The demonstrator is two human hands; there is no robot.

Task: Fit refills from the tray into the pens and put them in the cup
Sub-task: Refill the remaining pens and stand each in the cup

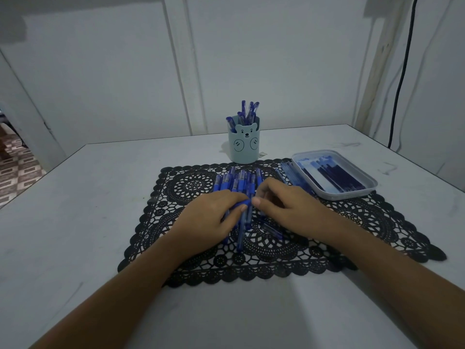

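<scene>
Grip status: your left hand [211, 220] curls round a blue pen [242, 204] above the loose pens [239, 180] on the mat [364, 222]; your right hand [286, 205] pinches its right end.

Cup [243, 147]: upright at 12 o'clock, pens [249, 109] standing above its rim.
Tray [348, 196]: at 2 o'clock, raised wall overlapping the mat [364, 222].
Pen pile [236, 181]: mat centre, just before the cup.
Table [75, 210]: bare at 9 and 6 o'clock.

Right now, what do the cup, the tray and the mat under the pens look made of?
Cup: likely matte plastic; pale blue, even surface, moulded bear front. Tray: probably frosted plastic; thin rounded rim, pale walls. Mat: black openwork lace pattern; crochet or cut vinyl, cannot tell.
</scene>
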